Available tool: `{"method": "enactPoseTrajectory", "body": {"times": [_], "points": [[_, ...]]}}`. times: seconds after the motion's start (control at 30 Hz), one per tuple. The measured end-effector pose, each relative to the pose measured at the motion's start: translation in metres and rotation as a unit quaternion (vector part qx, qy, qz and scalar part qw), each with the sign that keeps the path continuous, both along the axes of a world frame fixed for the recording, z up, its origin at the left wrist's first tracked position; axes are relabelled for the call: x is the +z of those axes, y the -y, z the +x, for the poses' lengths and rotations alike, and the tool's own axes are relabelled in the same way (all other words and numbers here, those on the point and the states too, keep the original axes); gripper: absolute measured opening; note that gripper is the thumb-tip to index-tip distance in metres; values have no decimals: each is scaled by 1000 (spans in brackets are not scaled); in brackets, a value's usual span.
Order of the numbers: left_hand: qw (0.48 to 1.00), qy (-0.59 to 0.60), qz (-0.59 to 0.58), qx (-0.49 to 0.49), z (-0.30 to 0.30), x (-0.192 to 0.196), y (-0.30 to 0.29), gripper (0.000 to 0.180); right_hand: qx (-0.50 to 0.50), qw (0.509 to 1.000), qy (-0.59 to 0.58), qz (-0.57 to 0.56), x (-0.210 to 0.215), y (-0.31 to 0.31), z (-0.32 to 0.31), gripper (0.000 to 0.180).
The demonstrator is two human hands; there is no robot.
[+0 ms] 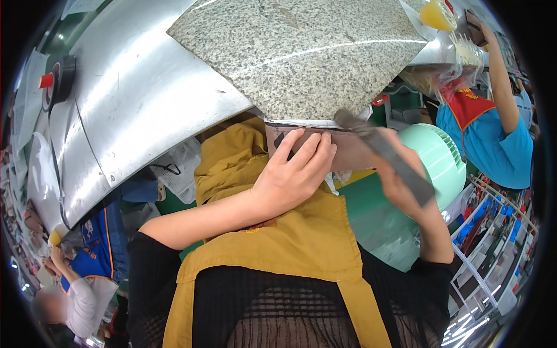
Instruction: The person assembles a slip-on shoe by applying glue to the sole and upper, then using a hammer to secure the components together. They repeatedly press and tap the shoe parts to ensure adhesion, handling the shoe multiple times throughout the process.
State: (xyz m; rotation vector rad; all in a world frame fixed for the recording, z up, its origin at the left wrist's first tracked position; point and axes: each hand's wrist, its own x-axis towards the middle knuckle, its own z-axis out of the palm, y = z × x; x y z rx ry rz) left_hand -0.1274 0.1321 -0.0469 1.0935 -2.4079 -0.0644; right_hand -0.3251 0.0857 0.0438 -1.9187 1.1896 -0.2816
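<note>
Left hand on the brown piece, tool in my right

My left hand [296,171] lies over the brown piece [353,149], fingers bent and tips near its far edge. The thumb is hidden, so I cannot tell whether I am pinching the piece or only pressing on it. The piece sits at the near edge of the stone slab [301,69], in front of my body, with a black strip showing at its left end.

My right hand [392,188] is closed around a dark tool [397,167], too blurred to identify. The tool slants, its far end pointing left toward the slab's near edge; whether it touches anything I cannot tell.

Left of the slab is a shiny metal bench [133,87], with a black roll [65,78] at its far left. A yellow roll [435,16] is at the slab's far right corner. Near my right hand is a mint-green round thing [426,148] with a slotted rim. I wear a mustard apron [278,249]. One co-worker [496,142] is at the far right in blue and red, another [87,304] at the near left.
</note>
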Motion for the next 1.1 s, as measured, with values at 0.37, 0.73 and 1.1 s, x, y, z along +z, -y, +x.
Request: {"method": "enactPoseTrajectory", "body": {"times": [0.37, 0.73, 1.1], "points": [[1000, 21, -2, 4, 1, 0, -5, 38, -6, 999, -33, 19, -3, -5, -4, 33], [998, -38, 24, -44, 26, 2, -2, 34, 51, 998, -23, -28, -7, -3, 6, 40], [998, -41, 41, -15, 23, 0, -6, 34, 47, 999, -11, -9, -7, -2, 7, 42]]}}
